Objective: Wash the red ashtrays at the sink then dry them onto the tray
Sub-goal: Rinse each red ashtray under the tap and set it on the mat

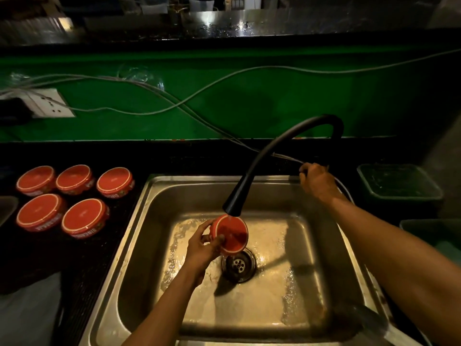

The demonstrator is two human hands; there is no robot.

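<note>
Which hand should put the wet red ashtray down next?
Probably the left hand. It already grips the red ashtray under the black faucet spout, and it is nearer the five ashtrays on the counter. The right hand is busy behind the sink.

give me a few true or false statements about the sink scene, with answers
1. The left hand holds a red ashtray under the black tap. True.
2. Five red ashtrays sit on the counter left of the sink. True.
3. The right hand also grips the ashtray. False: it is up by the tap's base at the sink's back rim, away from the ashtray.
4. The held ashtray lies flat on the drain. False: it is tilted on edge above the drain.
5. The sink is full of dishes. False: only water shows in it.
</note>
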